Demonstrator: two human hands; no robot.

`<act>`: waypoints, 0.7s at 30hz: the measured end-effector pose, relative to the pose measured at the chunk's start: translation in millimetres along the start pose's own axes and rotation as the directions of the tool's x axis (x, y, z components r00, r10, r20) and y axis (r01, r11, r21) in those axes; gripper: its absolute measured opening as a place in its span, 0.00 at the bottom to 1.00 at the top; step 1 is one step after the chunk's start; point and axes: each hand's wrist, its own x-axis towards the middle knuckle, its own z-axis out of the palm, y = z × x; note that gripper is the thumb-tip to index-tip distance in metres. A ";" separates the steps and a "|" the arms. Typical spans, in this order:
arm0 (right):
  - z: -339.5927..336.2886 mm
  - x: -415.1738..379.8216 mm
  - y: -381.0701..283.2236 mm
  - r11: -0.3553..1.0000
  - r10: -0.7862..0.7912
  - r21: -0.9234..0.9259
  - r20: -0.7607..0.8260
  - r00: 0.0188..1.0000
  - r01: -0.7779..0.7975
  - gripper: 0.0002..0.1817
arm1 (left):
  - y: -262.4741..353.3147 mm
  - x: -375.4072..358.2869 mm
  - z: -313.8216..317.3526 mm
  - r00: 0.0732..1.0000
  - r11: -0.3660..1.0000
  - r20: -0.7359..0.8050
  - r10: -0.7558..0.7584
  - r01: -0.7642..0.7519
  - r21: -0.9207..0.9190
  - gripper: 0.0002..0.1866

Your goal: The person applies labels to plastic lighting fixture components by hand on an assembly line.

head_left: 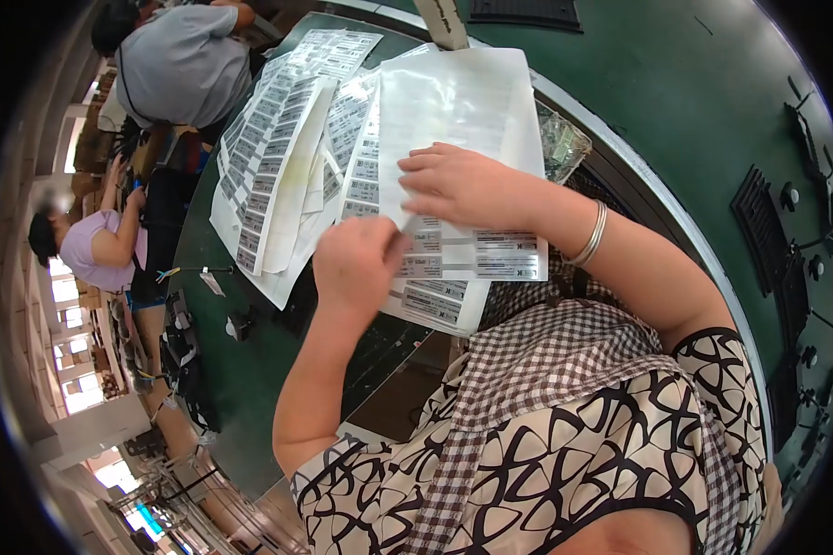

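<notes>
My right hand, with silver bangles at the wrist, lies with its fingers stretched over the white, glossy backing of a sheet. Below it, the sheet of printed labels shows rows of silver-grey labels with black print. My left hand is at the left edge of this sheet, its fingers curled and blurred; whatever they pinch is hidden. Further label sheets lie overlapping to the left, some with their pale undersides up. Another label sheet sticks out beneath, near my apron.
A clear plastic bag lies right of the sheets, beside a metal rail. Black plastic parts rest on the green surface at right. Two people are at the left. Black pieces lie along the left bench.
</notes>
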 end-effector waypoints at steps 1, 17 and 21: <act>-4.0 1.6 2.4 0.990 0.074 0.123 -0.014 0.997 -0.071 0.26 | 13.8 -1.2 -9.4 0.993 0.993 0.024 0.118 -0.117 -0.016 0.10; -69.4 -156.8 12.9 0.311 0.898 0.939 -0.341 0.279 0.148 0.25 | 84.0 86.5 -54.7 0.980 0.886 -0.094 -0.174 0.114 -0.449 0.08; -41.7 -186.3 -20.8 -0.100 0.902 0.944 -0.048 0.430 0.314 0.37 | 122.0 108.5 -40.0 0.969 0.929 -0.158 0.191 -0.230 -0.291 0.09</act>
